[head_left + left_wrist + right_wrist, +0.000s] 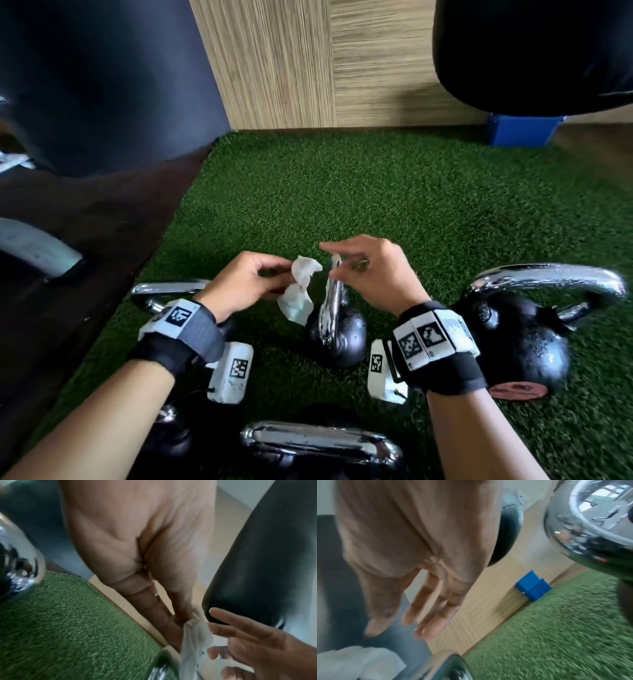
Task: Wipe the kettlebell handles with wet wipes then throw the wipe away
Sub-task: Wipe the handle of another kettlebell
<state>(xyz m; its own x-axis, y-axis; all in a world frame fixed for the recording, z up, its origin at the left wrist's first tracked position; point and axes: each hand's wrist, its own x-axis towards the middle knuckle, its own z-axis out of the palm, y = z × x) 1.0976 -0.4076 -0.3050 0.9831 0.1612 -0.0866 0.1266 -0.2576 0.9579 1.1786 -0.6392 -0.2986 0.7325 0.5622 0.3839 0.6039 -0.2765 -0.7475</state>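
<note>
On the green turf in the head view, the left hand pinched a crumpled white wet wipe between thumb and fingertips, the wipe hanging just left of the small kettlebell that stood between the 2 hands. The right hand hovered over the top of that kettlebell's chrome handle, fingers loosely bent; whether they touched the metal could not be told through the blur. A larger kettlebell stood to the right, another chrome handle showed behind the left wrist, and a 4th handle lay nearest the camera. A blue box sat against the wooden wall; its contents could not be seen. From the left wrist view, the fingers closed narrowly on the wipe, while the right hand's fingers stretched toward it, close beside the cloth. From the right wrist view, the right hand was spread and relaxed with its fingers extended and holding nothing, the wipe blurred at the lower left, a chrome handle below, and the blue box by the wall.
</note>
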